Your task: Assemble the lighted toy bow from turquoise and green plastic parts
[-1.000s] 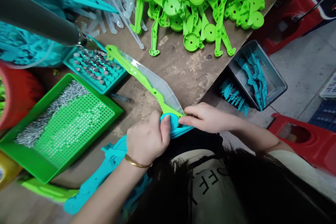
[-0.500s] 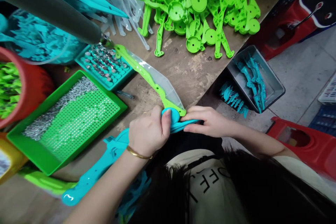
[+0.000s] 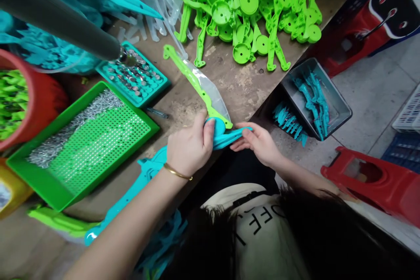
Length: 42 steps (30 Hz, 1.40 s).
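1. Clenching left hand (image 3: 190, 146) round blue piece (image 3: 226, 139), pressing on its disc (image 3: 218, 127).
2. Half curling right hand (image 3: 260, 143) at the pointed end; not showing whether pinching.
3. Holding the piece by the tabletop's (image 3: 252, 83) edge, against green strip (image 3: 188, 74) with clear blade (image 3: 215, 94) alongside.
4. Likely handling light, stiff, slick; calling for gripping near the disc, sparing the thin blade.

Held piece (image 3: 216, 127) turquoise; slim strip (image 3: 193, 79) lime green; tray (image 3: 101, 151) green, hole-grid patterned; bucket (image 3: 42, 96) red; bracelet (image 3: 177, 172) gold.

Scuffed brown worktable (image 3: 243, 76); grey tiled floor (image 3: 374, 92) beside it; red plastic stool (image 3: 390, 183) at the right
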Each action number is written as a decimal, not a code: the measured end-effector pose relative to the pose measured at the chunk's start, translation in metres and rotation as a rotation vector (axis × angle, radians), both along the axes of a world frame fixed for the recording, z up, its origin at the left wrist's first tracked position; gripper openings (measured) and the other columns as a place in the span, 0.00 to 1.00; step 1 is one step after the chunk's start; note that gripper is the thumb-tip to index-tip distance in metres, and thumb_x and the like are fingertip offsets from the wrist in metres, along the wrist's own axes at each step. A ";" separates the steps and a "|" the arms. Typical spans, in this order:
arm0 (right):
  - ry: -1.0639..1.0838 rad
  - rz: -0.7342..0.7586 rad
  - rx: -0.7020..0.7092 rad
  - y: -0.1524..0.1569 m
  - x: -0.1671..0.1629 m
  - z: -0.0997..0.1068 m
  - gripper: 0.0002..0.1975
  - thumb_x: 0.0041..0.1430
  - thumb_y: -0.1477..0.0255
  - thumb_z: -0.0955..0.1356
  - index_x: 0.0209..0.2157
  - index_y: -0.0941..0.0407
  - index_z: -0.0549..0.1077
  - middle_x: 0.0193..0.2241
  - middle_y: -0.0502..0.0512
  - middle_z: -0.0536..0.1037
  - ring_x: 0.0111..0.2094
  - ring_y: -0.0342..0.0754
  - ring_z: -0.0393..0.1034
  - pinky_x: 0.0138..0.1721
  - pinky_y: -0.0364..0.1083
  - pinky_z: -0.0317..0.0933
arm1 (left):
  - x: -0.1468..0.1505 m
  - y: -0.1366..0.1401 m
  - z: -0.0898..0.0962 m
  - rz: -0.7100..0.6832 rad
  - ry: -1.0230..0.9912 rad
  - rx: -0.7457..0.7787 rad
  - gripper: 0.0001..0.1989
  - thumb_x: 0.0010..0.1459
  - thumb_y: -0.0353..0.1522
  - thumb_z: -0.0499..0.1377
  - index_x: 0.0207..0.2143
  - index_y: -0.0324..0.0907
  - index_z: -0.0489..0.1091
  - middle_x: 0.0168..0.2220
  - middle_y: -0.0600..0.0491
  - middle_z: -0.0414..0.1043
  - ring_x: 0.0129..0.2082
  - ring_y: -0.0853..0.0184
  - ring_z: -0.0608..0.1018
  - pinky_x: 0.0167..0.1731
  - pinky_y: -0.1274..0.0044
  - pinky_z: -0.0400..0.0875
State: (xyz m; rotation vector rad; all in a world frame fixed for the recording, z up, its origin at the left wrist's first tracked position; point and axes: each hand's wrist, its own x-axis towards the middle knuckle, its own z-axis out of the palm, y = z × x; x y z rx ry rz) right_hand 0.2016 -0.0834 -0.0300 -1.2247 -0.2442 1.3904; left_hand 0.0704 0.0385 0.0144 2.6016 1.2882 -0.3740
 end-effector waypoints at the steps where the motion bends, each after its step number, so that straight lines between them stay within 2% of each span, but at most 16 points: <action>1: 0.035 -0.002 0.001 0.002 -0.001 -0.002 0.24 0.49 0.52 0.73 0.37 0.56 0.70 0.24 0.48 0.80 0.24 0.44 0.78 0.28 0.43 0.73 | 0.002 0.001 -0.001 -0.002 -0.013 0.004 0.33 0.67 0.47 0.30 0.62 0.42 0.59 0.34 0.44 0.78 0.34 0.53 0.80 0.29 0.72 0.62; 4: 0.030 -0.034 0.013 0.009 -0.002 -0.005 0.23 0.49 0.51 0.72 0.32 0.58 0.70 0.23 0.49 0.80 0.21 0.43 0.76 0.24 0.41 0.72 | 0.006 0.003 -0.002 -0.017 -0.055 0.011 0.32 0.67 0.46 0.31 0.66 0.45 0.54 0.40 0.44 0.79 0.37 0.53 0.81 0.31 0.72 0.64; 6: 0.011 -0.027 0.010 0.015 0.000 -0.007 0.24 0.49 0.50 0.72 0.32 0.58 0.70 0.22 0.49 0.79 0.20 0.42 0.75 0.23 0.41 0.71 | 0.008 0.004 -0.003 0.000 -0.064 -0.005 0.32 0.67 0.46 0.32 0.67 0.45 0.52 0.40 0.44 0.79 0.37 0.54 0.81 0.32 0.72 0.65; 10: -0.007 0.056 0.036 0.023 0.001 -0.006 0.28 0.47 0.48 0.72 0.38 0.56 0.67 0.20 0.46 0.79 0.21 0.42 0.76 0.23 0.40 0.71 | 0.011 0.008 -0.002 0.057 -0.087 -0.057 0.31 0.67 0.47 0.33 0.65 0.45 0.56 0.37 0.45 0.79 0.36 0.53 0.81 0.34 0.71 0.66; 15: -0.090 -0.008 0.029 0.030 -0.003 -0.004 0.27 0.49 0.49 0.72 0.38 0.55 0.65 0.18 0.45 0.77 0.18 0.42 0.74 0.20 0.38 0.69 | 0.014 0.014 0.000 0.094 -0.159 -0.093 0.29 0.67 0.46 0.35 0.61 0.47 0.61 0.41 0.45 0.78 0.39 0.54 0.81 0.36 0.70 0.67; 18: -0.049 0.076 0.037 0.034 -0.003 -0.003 0.31 0.43 0.49 0.74 0.41 0.55 0.64 0.22 0.45 0.78 0.21 0.43 0.76 0.22 0.40 0.72 | 0.018 0.014 0.002 0.114 -0.161 -0.092 0.28 0.67 0.45 0.36 0.61 0.47 0.61 0.41 0.45 0.78 0.40 0.54 0.80 0.37 0.70 0.67; 21: -0.025 0.129 0.064 0.038 -0.004 -0.001 0.30 0.39 0.54 0.78 0.38 0.55 0.65 0.26 0.46 0.79 0.24 0.43 0.77 0.24 0.41 0.73 | 0.021 0.013 0.005 0.140 -0.173 -0.087 0.28 0.67 0.46 0.36 0.61 0.46 0.60 0.39 0.45 0.78 0.39 0.53 0.80 0.37 0.69 0.67; 25: -0.034 0.107 0.070 0.039 -0.006 -0.004 0.26 0.42 0.57 0.77 0.35 0.56 0.67 0.23 0.46 0.78 0.23 0.43 0.77 0.25 0.40 0.73 | 0.007 0.024 0.007 0.069 -0.260 -0.187 0.27 0.67 0.47 0.36 0.55 0.42 0.63 0.41 0.46 0.77 0.40 0.57 0.79 0.38 0.72 0.67; 27: -0.042 0.097 0.078 0.038 -0.007 -0.007 0.25 0.43 0.57 0.77 0.34 0.57 0.66 0.23 0.47 0.79 0.24 0.44 0.77 0.25 0.40 0.73 | -0.005 0.031 0.006 0.040 -0.183 -0.212 0.27 0.67 0.47 0.36 0.48 0.42 0.66 0.38 0.46 0.77 0.38 0.58 0.79 0.37 0.72 0.67; 29: -0.050 0.081 0.087 0.037 -0.007 -0.008 0.24 0.45 0.57 0.76 0.35 0.57 0.66 0.23 0.47 0.79 0.24 0.43 0.77 0.25 0.40 0.73 | -0.016 0.034 0.004 0.075 -0.070 -0.155 0.28 0.67 0.47 0.34 0.44 0.42 0.67 0.34 0.45 0.76 0.35 0.57 0.79 0.34 0.72 0.66; 32: -0.037 0.080 0.079 0.036 -0.006 -0.006 0.26 0.43 0.57 0.77 0.36 0.56 0.65 0.24 0.46 0.79 0.24 0.43 0.77 0.25 0.39 0.73 | -0.022 0.030 0.001 0.127 0.006 -0.079 0.29 0.67 0.47 0.32 0.45 0.41 0.66 0.33 0.43 0.77 0.33 0.54 0.79 0.31 0.71 0.65; 36: 0.022 0.087 0.078 0.036 -0.003 -0.001 0.30 0.43 0.51 0.75 0.41 0.54 0.66 0.33 0.49 0.80 0.29 0.44 0.79 0.28 0.42 0.76 | -0.013 0.023 0.002 0.158 0.020 -0.078 0.29 0.66 0.48 0.32 0.48 0.40 0.64 0.34 0.41 0.77 0.34 0.50 0.80 0.30 0.70 0.65; 39: 0.013 0.014 0.060 0.037 -0.002 0.000 0.27 0.44 0.52 0.75 0.39 0.55 0.68 0.32 0.49 0.80 0.30 0.44 0.78 0.31 0.44 0.77 | -0.010 0.023 0.003 0.209 -0.066 -0.081 0.27 0.66 0.48 0.35 0.48 0.40 0.63 0.34 0.42 0.77 0.35 0.51 0.79 0.33 0.69 0.66; 42: -0.002 -0.023 0.055 0.038 -0.001 0.000 0.25 0.43 0.55 0.77 0.35 0.56 0.69 0.29 0.47 0.80 0.30 0.44 0.78 0.32 0.45 0.78 | -0.031 0.023 0.007 0.258 -0.298 -0.019 0.22 0.67 0.45 0.39 0.47 0.42 0.64 0.39 0.44 0.76 0.39 0.57 0.79 0.39 0.70 0.67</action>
